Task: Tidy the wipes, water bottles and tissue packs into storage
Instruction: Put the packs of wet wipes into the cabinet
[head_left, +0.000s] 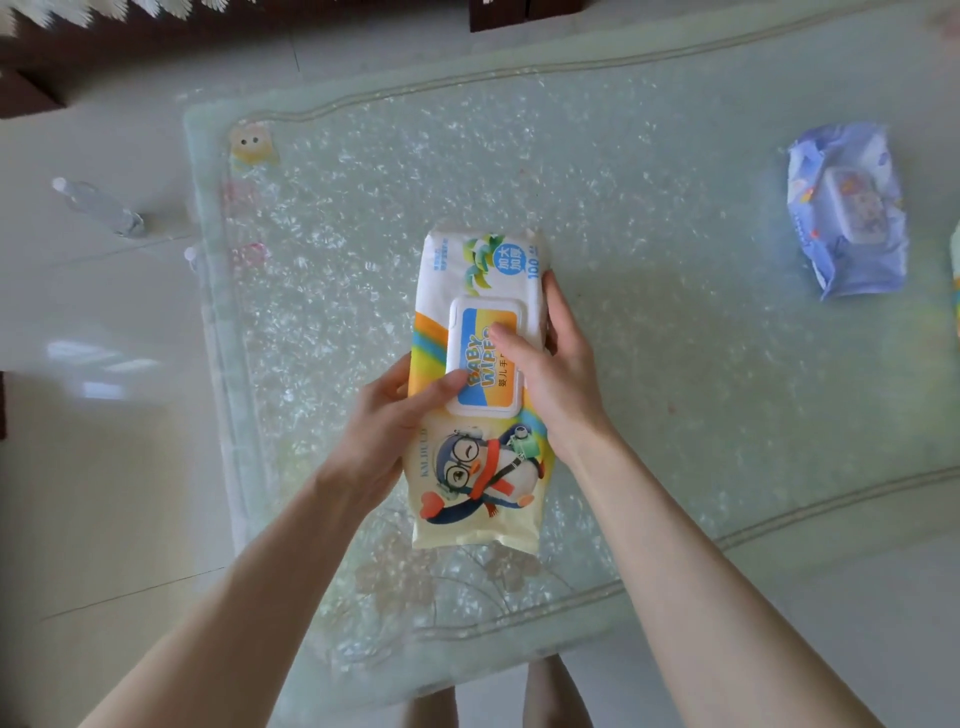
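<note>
A large yellow and white pack of baby wipes with a penguin picture and a white flip lid is held lengthwise above the glass table. My left hand grips its left edge, thumb on the lid. My right hand grips its right edge, thumb lying across the lid. A smaller blue wipes pack lies on the table at the far right. A clear water bottle lies on the floor at the left.
The table is pale green patterned glass with a small cartoon sticker near its far left corner. Glossy white floor tiles surround it. Dark wooden furniture stands at the top left. A yellow item shows at the right frame edge.
</note>
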